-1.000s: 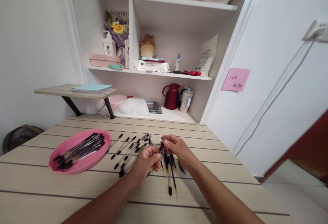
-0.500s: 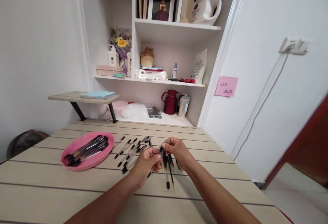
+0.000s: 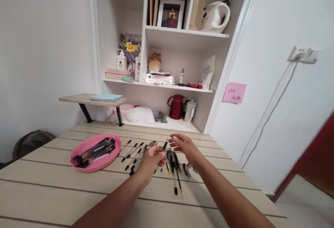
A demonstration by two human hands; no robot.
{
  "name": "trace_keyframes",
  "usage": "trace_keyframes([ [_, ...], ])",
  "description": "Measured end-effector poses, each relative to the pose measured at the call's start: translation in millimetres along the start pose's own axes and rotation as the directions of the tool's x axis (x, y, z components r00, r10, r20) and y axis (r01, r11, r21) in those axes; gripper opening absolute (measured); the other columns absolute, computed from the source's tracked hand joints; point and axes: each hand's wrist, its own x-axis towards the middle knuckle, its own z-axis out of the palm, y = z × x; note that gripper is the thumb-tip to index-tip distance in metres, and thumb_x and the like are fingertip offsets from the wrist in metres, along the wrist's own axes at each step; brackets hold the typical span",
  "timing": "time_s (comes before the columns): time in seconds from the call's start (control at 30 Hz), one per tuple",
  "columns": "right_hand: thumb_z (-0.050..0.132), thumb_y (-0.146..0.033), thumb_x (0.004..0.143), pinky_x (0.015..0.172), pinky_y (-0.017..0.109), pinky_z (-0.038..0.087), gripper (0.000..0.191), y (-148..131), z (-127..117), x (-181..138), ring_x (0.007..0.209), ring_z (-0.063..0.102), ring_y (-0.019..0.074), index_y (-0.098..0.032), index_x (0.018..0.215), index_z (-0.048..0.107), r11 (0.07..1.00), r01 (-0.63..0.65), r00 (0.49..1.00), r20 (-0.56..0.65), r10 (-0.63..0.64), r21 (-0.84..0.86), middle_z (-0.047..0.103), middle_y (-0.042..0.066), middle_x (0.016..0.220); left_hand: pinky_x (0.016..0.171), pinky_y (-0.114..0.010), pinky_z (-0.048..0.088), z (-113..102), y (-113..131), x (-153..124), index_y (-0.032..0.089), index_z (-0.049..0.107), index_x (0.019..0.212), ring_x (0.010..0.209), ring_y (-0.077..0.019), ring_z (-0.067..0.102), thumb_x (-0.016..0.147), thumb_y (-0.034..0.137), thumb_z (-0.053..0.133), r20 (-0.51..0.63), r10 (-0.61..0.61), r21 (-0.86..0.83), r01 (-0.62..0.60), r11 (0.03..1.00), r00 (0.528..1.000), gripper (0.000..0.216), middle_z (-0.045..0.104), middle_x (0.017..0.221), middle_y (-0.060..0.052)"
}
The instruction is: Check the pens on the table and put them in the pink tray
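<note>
1. Left hand: fingers pinched on a pen, tip up, over the table toward its far edge.
2. Right hand: fingers parted, just beside the tip (contact unclear).

A room in a home is indicated; at twelve o'clock a framed picture is displayed on shelving, with a plush toy below; at eleven a bouquet and a pump bottle are kept; near the centre a red jug is stood; at three a pink note is stuck to the wall; at six a plank-topped worktop is placed.
</note>
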Motion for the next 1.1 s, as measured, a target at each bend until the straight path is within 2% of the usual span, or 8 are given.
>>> trace_keyframes([
  [0.1, 0.047, -0.037, 0.075, 0.053, 0.022, 0.040, 0.024, 16, -17, 15, 0.061, 0.058, 0.0122, -0.015, 0.078, 0.057, 0.869, -0.073, 0.995, -0.099, 0.028, -0.490, 0.063, 0.004, 0.074, 0.048, -0.018, 0.037, -2, 1, 12, 0.016, 0.048, 0.076, 0.047, -0.0060, 0.050, 0.057, 0.023, 0.068, -0.036, -0.017, -0.071, 0.014, 0.997, 0.999, 0.029, 0.052, 0.057, 0.005],
  [0.17, 0.051, -0.030, 0.071, 0.052, 0.022, 0.038, 0.017, 31, -26, 21, 0.055, 0.056, 0.0121, -0.015, 0.069, 0.058, 0.788, -0.108, 0.992, -0.121, 0.042, -0.606, 0.063, 0.003, 0.066, 0.050, -0.018, 0.037, -4, -1, 20, 0.017, 0.047, 0.075, 0.048, -0.0053, 0.050, 0.055, 0.022, 0.069, -0.064, -0.031, -0.122, 0.023, 0.992, 0.997, 0.031, 0.051, 0.057, 0.006],
  [0.4, 0.056, -0.030, 0.065, 0.057, 0.024, 0.035, 0.014, 59, -22, 28, 0.064, 0.057, 0.0165, -0.017, 0.063, 0.060, 0.610, -0.153, 0.987, -0.151, 0.056, -0.777, 0.064, 0.005, 0.065, 0.054, -0.019, 0.039, -11, -21, 31, 0.016, 0.051, 0.078, 0.054, -0.0075, 0.054, 0.059, 0.032, 0.068, 0.012, -0.074, -0.193, 0.074, 0.978, 0.997, 0.030, 0.055, 0.063, 0.003],
  [0.63, 0.053, -0.029, 0.069, 0.061, 0.028, 0.037, 0.030, 67, 20, 40, 0.080, 0.059, 0.0236, -0.013, 0.095, 0.054, 0.336, -0.114, 0.993, -0.119, 0.006, -0.935, 0.064, 0.013, 0.085, 0.044, -0.018, 0.034, -15, -30, 29, 0.015, 0.055, 0.091, 0.044, -0.0055, 0.047, 0.067, 0.040, 0.060, 0.052, -0.120, -0.171, 0.127, 0.977, 0.991, 0.035, 0.053, 0.059, 0.003],
  [0.7, 0.051, -0.025, 0.070, 0.061, 0.029, 0.037, 0.031, 71, 26, 42, 0.080, 0.059, 0.0242, -0.012, 0.099, 0.051, 0.308, -0.110, 0.994, -0.108, 0.023, -0.945, 0.064, 0.014, 0.086, 0.044, -0.018, 0.034, -15, -32, 29, 0.015, 0.055, 0.092, 0.043, -0.0051, 0.046, 0.068, 0.041, 0.059, 0.063, -0.131, -0.152, 0.139, 0.978, 0.989, 0.036, 0.053, 0.059, 0.003],
  [0.83, 0.055, -0.024, 0.066, 0.063, 0.029, 0.038, 0.030, 74, 21, 44, 0.082, 0.058, 0.0245, -0.014, 0.095, 0.053, 0.405, -0.154, 0.988, -0.147, 0.048, -0.901, 0.064, 0.014, 0.087, 0.043, -0.018, 0.033, -17, -37, 28, 0.015, 0.056, 0.091, 0.042, -0.0049, 0.047, 0.070, 0.041, 0.057, 0.075, -0.130, -0.125, 0.139, 0.982, 0.989, 0.033, 0.053, 0.059, 0.003],
  [0.97, 0.059, -0.021, 0.060, 0.056, 0.027, 0.037, 0.022, 73, 5, 46, 0.067, 0.057, 0.0196, -0.015, 0.080, 0.057, 0.714, -0.262, 0.964, -0.206, 0.167, -0.649, 0.062, 0.008, 0.072, 0.043, -0.018, 0.034, -18, -39, 28, 0.015, 0.056, 0.090, 0.042, -0.0051, 0.048, 0.069, 0.040, 0.058, 0.056, -0.152, -0.117, 0.158, 0.980, 0.987, 0.033, 0.054, 0.059, 0.003],
  [1.1, 0.053, -0.029, 0.068, 0.042, 0.022, 0.031, 0.017, 65, -8, 43, 0.045, 0.047, 0.0105, -0.015, 0.076, 0.056, 0.866, -0.299, 0.954, -0.139, 0.265, -0.402, 0.053, 0.000, 0.053, 0.040, -0.017, 0.031, -16, -38, 27, 0.014, 0.055, 0.089, 0.040, -0.0049, 0.047, 0.069, 0.039, 0.058, 0.059, -0.152, -0.104, 0.158, 0.982, 0.987, 0.032, 0.053, 0.057, 0.003],
])
